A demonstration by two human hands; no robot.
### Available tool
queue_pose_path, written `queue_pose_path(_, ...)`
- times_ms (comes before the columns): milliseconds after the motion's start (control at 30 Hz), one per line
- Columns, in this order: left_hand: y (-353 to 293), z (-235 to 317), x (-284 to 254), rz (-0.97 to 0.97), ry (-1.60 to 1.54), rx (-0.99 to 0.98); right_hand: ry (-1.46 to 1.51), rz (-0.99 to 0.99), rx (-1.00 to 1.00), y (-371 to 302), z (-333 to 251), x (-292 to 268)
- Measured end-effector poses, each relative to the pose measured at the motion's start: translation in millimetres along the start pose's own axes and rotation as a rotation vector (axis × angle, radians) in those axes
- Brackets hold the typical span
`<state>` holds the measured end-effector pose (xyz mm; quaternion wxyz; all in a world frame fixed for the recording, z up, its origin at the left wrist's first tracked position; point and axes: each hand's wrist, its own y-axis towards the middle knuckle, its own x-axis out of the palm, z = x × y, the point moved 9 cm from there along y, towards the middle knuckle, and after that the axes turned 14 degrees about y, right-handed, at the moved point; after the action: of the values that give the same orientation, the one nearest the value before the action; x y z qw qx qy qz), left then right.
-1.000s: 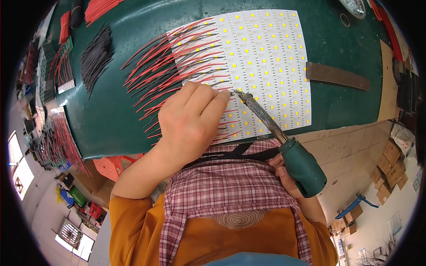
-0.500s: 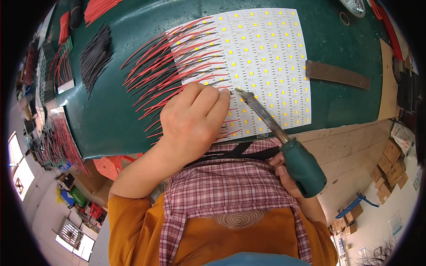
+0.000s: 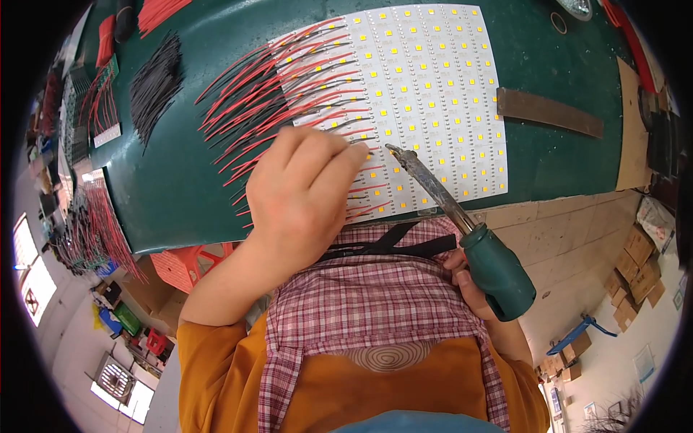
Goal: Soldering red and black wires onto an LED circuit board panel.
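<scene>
White LED panel (image 3: 426, 94), dotted with small yellow chips, lies on the green desk (image 3: 180, 173) toward its near edge, with red and black wires (image 3: 267, 86) fanning off its left side. The left hand (image 3: 299, 191) rests on the panel's near-left corner, fingers pressed together and curled down onto the wire ends; whether they pinch a wire is hidden under the knuckles. The right hand (image 3: 473, 285) sits off the near edge, mostly concealed behind the green handle of the soldering iron (image 3: 462, 224) it grips; the iron's tip reaches the panel just beside the left fingertips.
</scene>
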<state>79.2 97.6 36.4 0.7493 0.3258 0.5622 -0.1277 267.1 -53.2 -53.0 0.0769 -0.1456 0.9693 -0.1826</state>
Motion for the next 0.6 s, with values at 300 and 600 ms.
queue_pose_path(300,-13,15,13,-0.021,0.084,0.045,-0.209,-0.031,0.06,-7,10,2)
queue_pose_path(600,-12,17,14,-0.018,0.121,0.059,-0.256,-0.051,0.032,1,5,-2)
